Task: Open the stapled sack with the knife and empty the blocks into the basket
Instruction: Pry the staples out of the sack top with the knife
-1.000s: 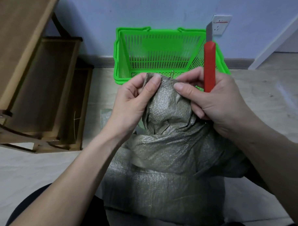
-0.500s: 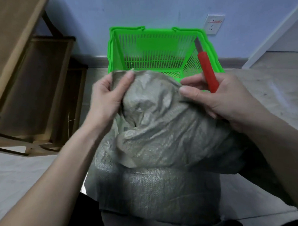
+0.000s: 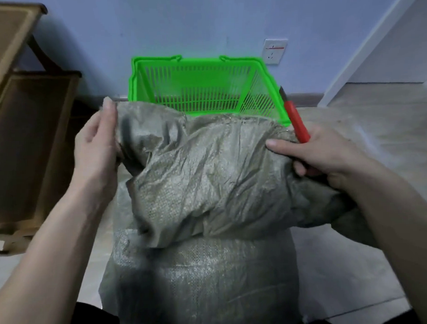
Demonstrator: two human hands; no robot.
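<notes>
A grey-green woven sack (image 3: 203,181) stands on the floor in front of me, its top stretched wide and folded toward me. My left hand (image 3: 98,144) grips the sack's top left corner. My right hand (image 3: 321,150) pinches the top right corner and also holds a red-handled knife (image 3: 297,117), blade pointing up and away. A bright green plastic basket (image 3: 156,91) stands just behind the sack against the wall. No blocks are visible; the sack hides its contents.
A brown wooden shelf unit (image 3: 30,134) stands close on the left. A wall socket (image 3: 275,50) sits on the blue wall above the basket's right end. White door trim (image 3: 373,42) runs at the right. Pale floor (image 3: 376,136) lies to the right.
Both hands have moved apart, pulling the bunched sack top out wide. The knife has tilted and moved right with my right hand. The view has pulled back a little.
</notes>
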